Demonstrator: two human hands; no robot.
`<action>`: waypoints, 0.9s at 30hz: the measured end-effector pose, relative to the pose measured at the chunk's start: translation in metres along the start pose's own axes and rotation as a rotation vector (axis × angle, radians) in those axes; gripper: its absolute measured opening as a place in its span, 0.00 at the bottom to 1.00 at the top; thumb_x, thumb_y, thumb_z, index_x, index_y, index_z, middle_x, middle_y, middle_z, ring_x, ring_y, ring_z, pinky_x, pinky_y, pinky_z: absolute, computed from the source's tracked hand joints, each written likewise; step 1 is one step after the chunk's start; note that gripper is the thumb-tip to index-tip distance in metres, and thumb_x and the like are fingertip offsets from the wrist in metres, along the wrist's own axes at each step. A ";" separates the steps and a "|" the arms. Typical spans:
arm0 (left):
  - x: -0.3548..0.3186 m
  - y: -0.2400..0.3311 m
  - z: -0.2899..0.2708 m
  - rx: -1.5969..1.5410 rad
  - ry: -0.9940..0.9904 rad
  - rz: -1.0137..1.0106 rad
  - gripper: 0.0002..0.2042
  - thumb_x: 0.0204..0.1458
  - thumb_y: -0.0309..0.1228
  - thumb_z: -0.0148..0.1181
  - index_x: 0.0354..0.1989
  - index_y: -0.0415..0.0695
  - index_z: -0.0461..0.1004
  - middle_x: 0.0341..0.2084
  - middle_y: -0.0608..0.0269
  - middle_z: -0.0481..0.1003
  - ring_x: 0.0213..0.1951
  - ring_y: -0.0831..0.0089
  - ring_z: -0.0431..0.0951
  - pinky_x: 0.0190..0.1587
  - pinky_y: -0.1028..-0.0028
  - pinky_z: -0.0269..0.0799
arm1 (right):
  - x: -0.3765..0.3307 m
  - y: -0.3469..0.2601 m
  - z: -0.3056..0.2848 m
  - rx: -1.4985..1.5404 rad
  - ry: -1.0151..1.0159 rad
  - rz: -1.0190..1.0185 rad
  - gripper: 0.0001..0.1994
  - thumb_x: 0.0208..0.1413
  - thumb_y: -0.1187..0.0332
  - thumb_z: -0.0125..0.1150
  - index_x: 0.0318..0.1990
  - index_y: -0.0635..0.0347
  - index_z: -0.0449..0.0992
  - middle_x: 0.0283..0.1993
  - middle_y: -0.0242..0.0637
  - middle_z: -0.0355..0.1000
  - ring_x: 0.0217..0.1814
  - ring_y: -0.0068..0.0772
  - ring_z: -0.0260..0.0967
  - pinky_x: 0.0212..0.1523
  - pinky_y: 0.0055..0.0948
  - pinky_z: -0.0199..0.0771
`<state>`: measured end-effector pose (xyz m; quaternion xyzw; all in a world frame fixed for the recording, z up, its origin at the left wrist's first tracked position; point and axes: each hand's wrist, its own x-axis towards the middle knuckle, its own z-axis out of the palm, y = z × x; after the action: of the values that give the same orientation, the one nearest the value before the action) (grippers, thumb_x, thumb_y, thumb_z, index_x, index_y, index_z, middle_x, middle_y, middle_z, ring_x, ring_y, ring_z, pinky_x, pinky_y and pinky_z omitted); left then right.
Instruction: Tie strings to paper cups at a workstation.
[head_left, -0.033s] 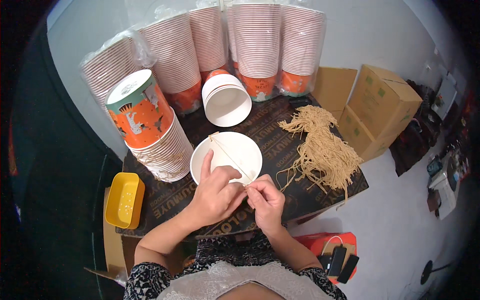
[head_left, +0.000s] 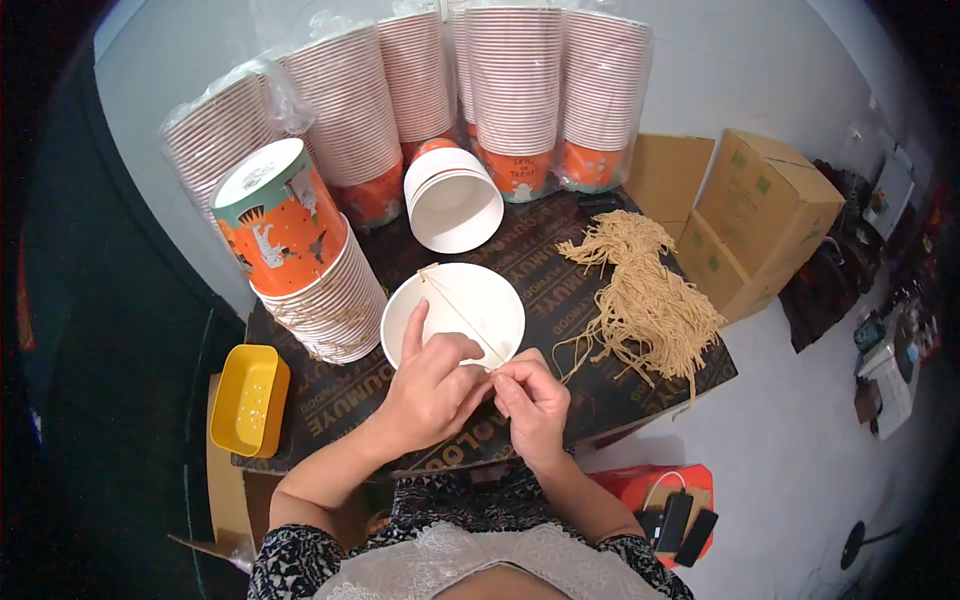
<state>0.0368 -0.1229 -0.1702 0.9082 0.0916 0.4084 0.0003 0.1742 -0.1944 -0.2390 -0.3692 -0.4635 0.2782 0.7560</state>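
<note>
A white paper bucket (head_left: pixel 470 300) stands with its mouth up at the near middle of the table. A tan string (head_left: pixel 455 318) runs across its mouth from the far rim to the near rim. At that near rim my left hand (head_left: pixel 430 385) pinches the string, its index finger stretched out over the bucket. My right hand (head_left: pixel 535 400) meets it there, thumb and forefinger closed on the string's end. Whatever else the fingertips hold is hidden. To the right lies a heap of cut tan strings (head_left: pixel 655 310).
Left stands a bucket stack (head_left: pixel 335 300) topped by an upturned orange bucket (head_left: pixel 282 230). A yellow tray (head_left: pixel 250 400) with small white bits sits at the left edge. Behind are a tipped bucket (head_left: pixel 455 210) and tall plastic-wrapped stacks (head_left: pixel 515 90). Cardboard boxes (head_left: pixel 770 200) stand right.
</note>
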 end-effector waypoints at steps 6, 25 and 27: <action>-0.003 -0.001 -0.002 -0.043 -0.071 -0.011 0.12 0.42 0.20 0.67 0.32 0.40 0.68 0.34 0.59 0.73 0.38 0.62 0.76 0.67 0.33 0.45 | 0.012 0.017 -0.015 -0.325 0.121 -0.241 0.05 0.61 0.78 0.55 0.32 0.64 0.69 0.35 0.31 0.61 0.25 0.17 0.57 0.24 0.19 0.58; -0.018 -0.036 -0.015 -0.149 0.137 -0.956 0.14 0.54 0.35 0.63 0.35 0.35 0.70 0.25 0.51 0.73 0.27 0.63 0.75 0.31 0.65 0.70 | -0.003 0.006 -0.017 -0.587 -0.066 -0.416 0.04 0.53 0.79 0.62 0.33 0.64 0.71 0.34 0.42 0.66 0.33 0.41 0.65 0.34 0.32 0.68; -0.018 -0.048 -0.008 -0.144 0.055 -1.017 0.18 0.53 0.40 0.65 0.31 0.34 0.71 0.20 0.52 0.74 0.24 0.63 0.75 0.29 0.65 0.71 | -0.005 0.006 -0.015 -0.569 -0.091 -0.420 0.05 0.53 0.79 0.62 0.33 0.64 0.72 0.34 0.42 0.66 0.34 0.41 0.66 0.35 0.32 0.68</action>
<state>0.0109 -0.0790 -0.1818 0.7354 0.4935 0.3854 0.2592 0.1849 -0.1994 -0.2513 -0.4489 -0.6213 -0.0075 0.6422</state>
